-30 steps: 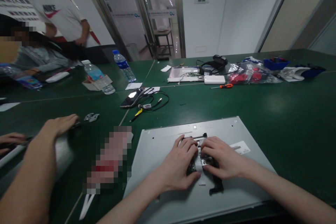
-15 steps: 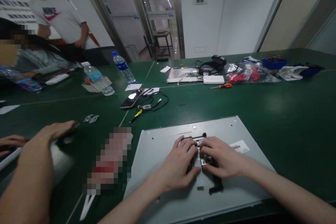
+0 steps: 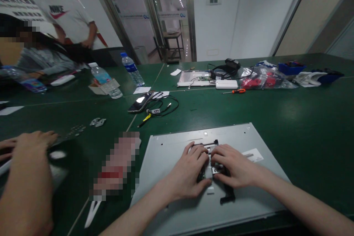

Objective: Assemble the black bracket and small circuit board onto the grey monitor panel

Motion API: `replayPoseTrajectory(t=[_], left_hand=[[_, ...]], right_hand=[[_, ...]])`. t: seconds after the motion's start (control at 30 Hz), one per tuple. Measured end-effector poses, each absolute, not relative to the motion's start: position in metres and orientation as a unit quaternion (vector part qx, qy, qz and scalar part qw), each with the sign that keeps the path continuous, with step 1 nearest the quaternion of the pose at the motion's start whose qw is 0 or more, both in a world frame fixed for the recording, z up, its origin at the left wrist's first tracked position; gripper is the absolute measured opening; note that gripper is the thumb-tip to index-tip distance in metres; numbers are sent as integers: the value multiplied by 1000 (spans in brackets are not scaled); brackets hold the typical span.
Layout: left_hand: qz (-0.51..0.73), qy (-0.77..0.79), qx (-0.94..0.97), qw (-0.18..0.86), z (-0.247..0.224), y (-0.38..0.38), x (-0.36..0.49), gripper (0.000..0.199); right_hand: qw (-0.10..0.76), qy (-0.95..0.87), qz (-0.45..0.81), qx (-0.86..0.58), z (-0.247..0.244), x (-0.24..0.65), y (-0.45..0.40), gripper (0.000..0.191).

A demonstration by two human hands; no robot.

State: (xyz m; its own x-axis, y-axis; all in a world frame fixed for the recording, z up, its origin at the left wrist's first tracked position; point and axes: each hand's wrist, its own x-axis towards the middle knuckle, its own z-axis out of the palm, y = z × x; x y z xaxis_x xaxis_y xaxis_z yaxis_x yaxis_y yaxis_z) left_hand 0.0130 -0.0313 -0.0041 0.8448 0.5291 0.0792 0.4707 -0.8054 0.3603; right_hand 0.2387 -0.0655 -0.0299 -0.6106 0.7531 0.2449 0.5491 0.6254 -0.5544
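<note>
A large flat grey metal panel (image 3: 163,155) lies on the green table before me. On its middle sits a black and silver bracket assembly (image 3: 218,169), partly covered by my hands. My left hand (image 3: 193,171) curls over its left side, thumb toward me and fingertips on the far part. From the right, my right hand (image 3: 232,166) grips the other side with bent fingers and thumb. A black arm (image 3: 228,198) of the assembly sticks out below the right hand. A white label (image 3: 253,155) shows on the panel beyond it. My fingertips partly hide the contact points.
At left, a co-worker's hand (image 3: 35,140) is near small scattered parts (image 3: 76,130) and grey metal pieces (image 3: 97,122). Ahead lie a phone (image 3: 139,103), a black cable (image 3: 177,105), water bottles (image 3: 132,69), an orange-handled screwdriver (image 3: 238,91) and plastic bags (image 3: 279,79).
The co-worker's hand at left has moved further left, uncovering small parts on the table. My hands stay almost in place on the bracket assembly. The view has shifted slightly.
</note>
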Motion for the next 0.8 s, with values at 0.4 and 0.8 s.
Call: replayPoseTrajectory(t=[0.4,0.8], left_hand=[[88,272,941,181,-3,-28,16,56],[78,271,942,180,-3,-28,15,52]], right_hand=[[216,-893,194,-345,-30,240,-65,37],[213,-906,188,-315,-31,234,-67,18]])
